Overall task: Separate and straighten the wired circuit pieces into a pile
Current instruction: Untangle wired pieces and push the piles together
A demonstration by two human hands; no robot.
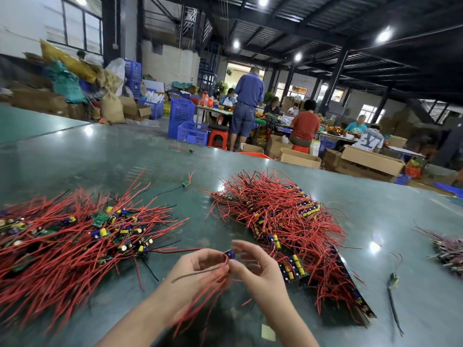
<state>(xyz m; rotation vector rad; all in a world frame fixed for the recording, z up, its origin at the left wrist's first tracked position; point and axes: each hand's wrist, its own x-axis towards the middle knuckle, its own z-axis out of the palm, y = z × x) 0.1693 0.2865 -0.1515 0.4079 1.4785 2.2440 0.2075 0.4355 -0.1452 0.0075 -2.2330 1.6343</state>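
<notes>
Left hand: the left hand [198,269] is curling its fingers around the red wires [208,294] of one circuit piece [229,254], above the surface [100,156].
Right hand: the right hand [258,266] is pinching the same piece just beside its small board, its upper fingers spreading loosely.
Left pile: a loose pile [75,236] of wired boards is lying on the surface, left of the hands.
Right pile: a tangled heap [285,221] is sitting to the right.
Strays: a single wired board [186,184] is lying apart between the piles.
</notes>
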